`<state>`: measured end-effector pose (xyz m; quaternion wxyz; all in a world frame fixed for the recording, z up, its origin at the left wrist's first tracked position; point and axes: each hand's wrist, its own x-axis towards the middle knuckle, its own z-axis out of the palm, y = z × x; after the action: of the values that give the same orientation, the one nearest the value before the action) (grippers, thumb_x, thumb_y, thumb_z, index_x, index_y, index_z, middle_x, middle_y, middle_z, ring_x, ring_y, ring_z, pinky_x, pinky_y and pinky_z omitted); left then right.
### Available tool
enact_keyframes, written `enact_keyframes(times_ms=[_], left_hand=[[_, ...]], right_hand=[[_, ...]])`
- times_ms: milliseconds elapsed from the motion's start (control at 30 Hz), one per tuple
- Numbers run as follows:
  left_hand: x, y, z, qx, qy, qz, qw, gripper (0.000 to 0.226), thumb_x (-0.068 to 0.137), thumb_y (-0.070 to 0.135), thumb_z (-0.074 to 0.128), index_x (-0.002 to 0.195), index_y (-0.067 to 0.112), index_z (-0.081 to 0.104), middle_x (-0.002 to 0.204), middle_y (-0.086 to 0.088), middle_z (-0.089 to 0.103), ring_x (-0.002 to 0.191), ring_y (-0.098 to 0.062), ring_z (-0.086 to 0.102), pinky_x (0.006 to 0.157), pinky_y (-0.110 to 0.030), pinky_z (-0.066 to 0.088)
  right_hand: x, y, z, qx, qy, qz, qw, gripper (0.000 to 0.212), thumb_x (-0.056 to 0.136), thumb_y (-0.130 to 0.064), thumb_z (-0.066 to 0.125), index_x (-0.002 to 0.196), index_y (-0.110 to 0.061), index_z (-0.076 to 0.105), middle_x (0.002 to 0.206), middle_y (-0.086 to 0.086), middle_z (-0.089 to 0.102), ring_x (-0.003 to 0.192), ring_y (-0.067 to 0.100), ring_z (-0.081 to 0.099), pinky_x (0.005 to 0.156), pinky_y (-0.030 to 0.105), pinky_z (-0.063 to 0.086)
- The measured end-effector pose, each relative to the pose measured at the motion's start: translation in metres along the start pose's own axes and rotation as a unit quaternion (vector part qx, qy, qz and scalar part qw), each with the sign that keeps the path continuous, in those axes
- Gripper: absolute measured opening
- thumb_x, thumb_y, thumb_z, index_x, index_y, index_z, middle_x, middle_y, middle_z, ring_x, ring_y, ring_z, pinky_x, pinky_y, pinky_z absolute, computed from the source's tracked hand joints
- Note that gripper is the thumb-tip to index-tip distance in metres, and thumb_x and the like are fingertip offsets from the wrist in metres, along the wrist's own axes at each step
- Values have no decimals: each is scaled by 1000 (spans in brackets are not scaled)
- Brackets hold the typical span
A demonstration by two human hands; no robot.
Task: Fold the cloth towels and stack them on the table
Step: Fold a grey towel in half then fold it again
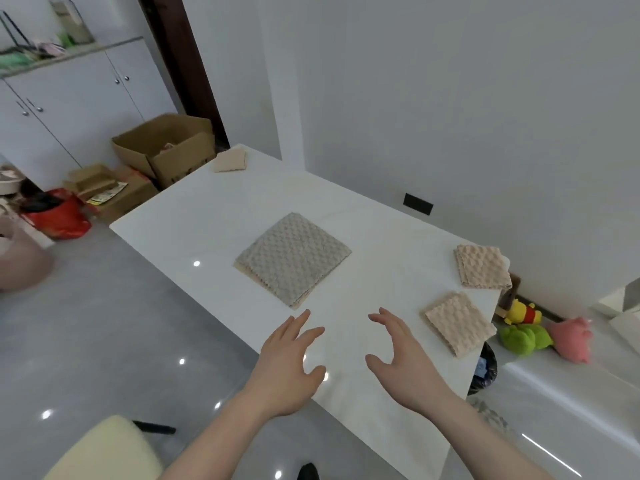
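Note:
A grey bubble-textured towel (pixel 293 258) lies flat in the middle of the white table (pixel 207 216), with a beige layer showing under its near edge. Two folded beige towels sit at the right: one (pixel 459 323) near the table's edge, another (pixel 482 267) behind it. A small beige cloth (pixel 230 160) lies at the far corner. My left hand (pixel 289 362) and my right hand (pixel 401 358) hover over the table's near side, just short of the grey towel. Both have spread, relaxed fingers and hold nothing.
Cardboard boxes (pixel 166 148) and a red bag (pixel 59 216) stand on the floor at the far left. Plush toys (pixel 526 336) lie right of the table, above a dark bin (pixel 485 368). A cream chair (pixel 104 452) is at bottom left. A wall runs along the table's right.

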<state>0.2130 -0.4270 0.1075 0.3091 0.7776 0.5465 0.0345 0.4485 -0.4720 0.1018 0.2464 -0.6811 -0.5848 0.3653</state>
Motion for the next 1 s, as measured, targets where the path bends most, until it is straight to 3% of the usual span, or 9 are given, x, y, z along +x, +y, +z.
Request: enact_keyframes(times_ms=[100,233,500,733,1000], left_hand=[[-12,-20,-6,26,6,-18,999,65,94,43,57,154,43,33,169,19,-1,157,-13,-2,126,-33,8],[-18,-43,-22,-2,23,-23,999,64,94,44,57,154,42,34,169,20,-1,157,-11,-3,126,-34,9],[27,-97,-72,10,-9,40,999,64,95,44,56,155,41,32,169,16,0,157,-13,1,126,-34,9],[73,-172,-137,63,-52,76,994,65,95,42,54,156,40,31,170,12,2,157,-15,3,126,-33,9],[83,-186,-164,36,-28,112,993,64,94,41,56,154,42,33,169,15,5,156,-12,5,125,-35,13]], right_hand=[[0,-15,17,2,-26,16,1000,66,94,-24,59,151,-41,32,165,-24,15,144,0,32,90,8,39],[0,-34,34,4,-29,3,1000,66,94,-25,59,151,-44,31,165,-27,13,132,-11,30,78,-3,38],[42,-69,67,-7,34,43,998,65,93,-25,60,149,-44,32,163,-26,17,147,1,29,103,17,32],[86,-122,131,32,72,86,993,65,93,-25,62,148,-44,34,163,-25,19,147,-1,29,109,19,28],[86,-150,135,12,106,79,991,64,93,-27,61,147,-46,34,163,-26,19,147,-3,28,111,21,29]])
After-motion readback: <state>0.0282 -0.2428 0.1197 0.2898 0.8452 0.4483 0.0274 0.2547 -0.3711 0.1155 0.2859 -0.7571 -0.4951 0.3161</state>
